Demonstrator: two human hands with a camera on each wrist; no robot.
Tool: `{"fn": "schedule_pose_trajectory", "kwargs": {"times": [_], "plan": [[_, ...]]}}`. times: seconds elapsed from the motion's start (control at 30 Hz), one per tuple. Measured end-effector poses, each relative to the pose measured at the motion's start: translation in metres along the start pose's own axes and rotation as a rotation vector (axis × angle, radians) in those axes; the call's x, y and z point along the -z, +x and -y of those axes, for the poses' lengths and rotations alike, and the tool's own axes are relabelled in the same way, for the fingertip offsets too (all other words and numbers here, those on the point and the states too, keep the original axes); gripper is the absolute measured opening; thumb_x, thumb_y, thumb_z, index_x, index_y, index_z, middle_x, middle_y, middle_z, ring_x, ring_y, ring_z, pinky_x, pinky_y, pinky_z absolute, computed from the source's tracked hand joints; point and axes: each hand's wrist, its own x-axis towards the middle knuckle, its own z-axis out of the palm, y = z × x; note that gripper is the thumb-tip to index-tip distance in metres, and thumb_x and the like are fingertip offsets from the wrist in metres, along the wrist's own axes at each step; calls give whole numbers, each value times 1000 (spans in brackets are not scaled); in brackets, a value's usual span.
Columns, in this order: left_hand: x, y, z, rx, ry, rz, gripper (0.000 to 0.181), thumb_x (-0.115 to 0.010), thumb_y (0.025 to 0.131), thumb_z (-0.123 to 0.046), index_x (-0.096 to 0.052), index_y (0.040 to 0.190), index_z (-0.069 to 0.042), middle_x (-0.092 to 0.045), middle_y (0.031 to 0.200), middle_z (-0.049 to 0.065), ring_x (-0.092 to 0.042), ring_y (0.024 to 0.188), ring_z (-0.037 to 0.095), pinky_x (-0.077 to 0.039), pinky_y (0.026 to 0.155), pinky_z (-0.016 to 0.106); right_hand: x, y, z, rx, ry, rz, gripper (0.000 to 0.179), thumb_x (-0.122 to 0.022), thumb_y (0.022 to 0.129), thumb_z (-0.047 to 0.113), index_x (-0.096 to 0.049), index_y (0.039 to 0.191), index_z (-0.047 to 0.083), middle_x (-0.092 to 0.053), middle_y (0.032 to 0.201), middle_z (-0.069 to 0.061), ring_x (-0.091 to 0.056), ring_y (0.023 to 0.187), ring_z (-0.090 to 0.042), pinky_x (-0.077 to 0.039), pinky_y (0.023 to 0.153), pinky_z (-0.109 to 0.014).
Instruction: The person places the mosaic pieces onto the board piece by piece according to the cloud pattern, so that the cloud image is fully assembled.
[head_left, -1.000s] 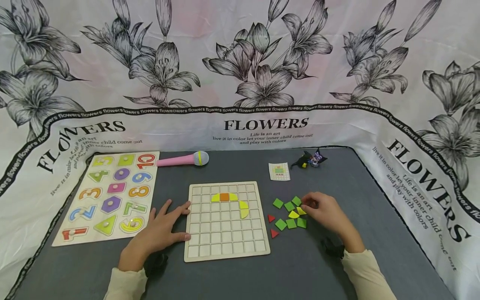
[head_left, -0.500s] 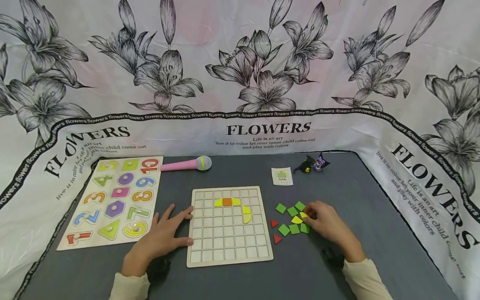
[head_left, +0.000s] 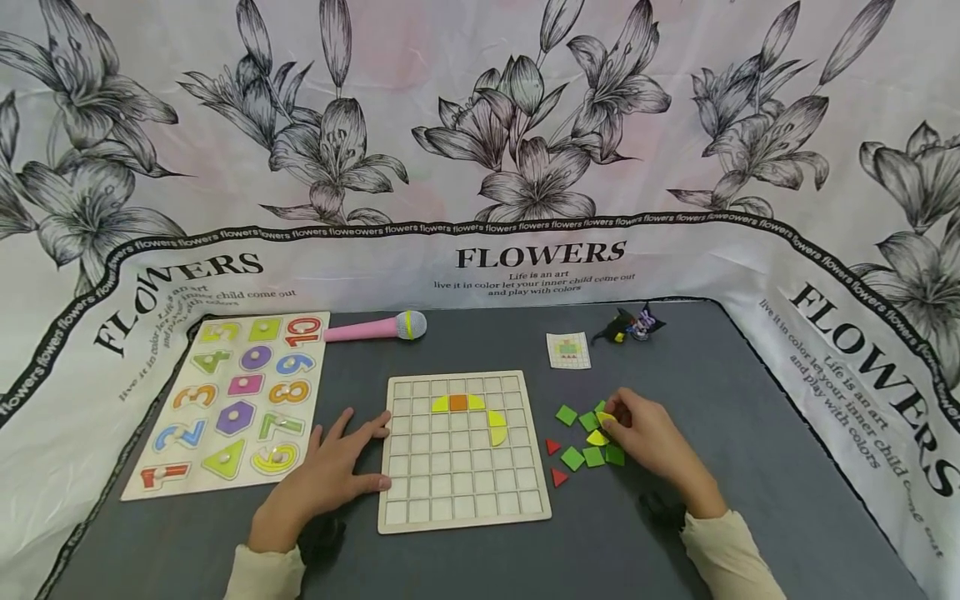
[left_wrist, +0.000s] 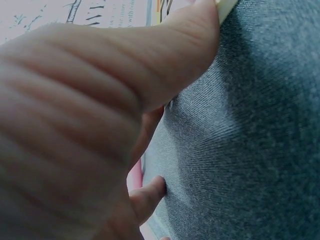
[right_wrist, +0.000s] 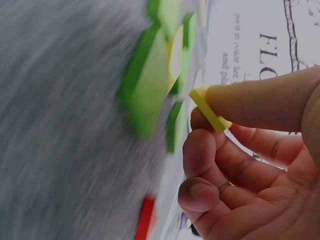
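At a dark gray tabletop (head_left: pixel 465 571), a person's hands, in pale sleeves (head_left: pixel 731 554), sit well apart on either side of a gridded wooden board (head_left: pixel 465 528). The left hand (head_left: pixel 318 479) is spread, its thumb and a fingertip against the board's left edge; the right hand (head_left: pixel 652 433) pinches a yellow piece (right_wrist: pixel 207 111) between thumb and finger, to the right of the board and just above a loose cluster. Two red triangles (head_left: pixel 558 477), six green squares (head_left: pixel 572 458) and another yellow piece (head_left: pixel 597 438) lie there. Within the grid, five cells are filled: an orange square (head_left: pixel 458 403) flanked by two yellow quarter-rounds (head_left: pixel 441 405) in the second row from the far edge, and two more yellow pieces (head_left: pixel 498 436), one behind the other, nearer and farther right. At left, a number board (head_left: pixel 180 477) holds numerals 1 to 10 and five knobbed shapes. Beyond lie a printed card (head_left: pixel 568 351), a pink microphone (head_left: pixel 367 328) and a small dark toy (head_left: pixel 619 326), before a flower-printed cloth (head_left: pixel 375 267).
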Motion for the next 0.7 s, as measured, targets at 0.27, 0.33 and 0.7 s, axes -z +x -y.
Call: {"fn": "schedule_pose_trajectory", "kwargs": {"times": [0.27, 0.33, 0.7], "plan": [[3, -1, 1, 8, 1, -2, 92, -89, 89, -37, -44, 164, -11, -51, 161, 16, -13, 157, 57, 2, 116, 83, -26, 32, 30, 109, 86, 14, 11, -73, 98, -2, -68, 106, 4, -67, 92, 0, -58, 78, -14, -51, 68, -34], [2, -1, 1, 12, -1, -2, 92, -89, 89, -36, -44, 164, -11, -51, 161, 15, -13, 157, 57, 2, 116, 82, -35, 40, 40, 143, 108, 31, 10, -72, 100, -1, -69, 108, 4, -68, 95, -1, -58, 79, -14, -51, 70, -35], [2, 1, -3, 10, 6, 2, 93, -90, 87, -36, -44, 164, -13, -56, 157, 13, -13, 158, 56, 3, 116, 82, -69, 63, 85, 236, 304, 139, 14, -64, 103, -5, -71, 115, -3, -72, 105, -11, -72, 85, -22, -58, 72, -32]]}}
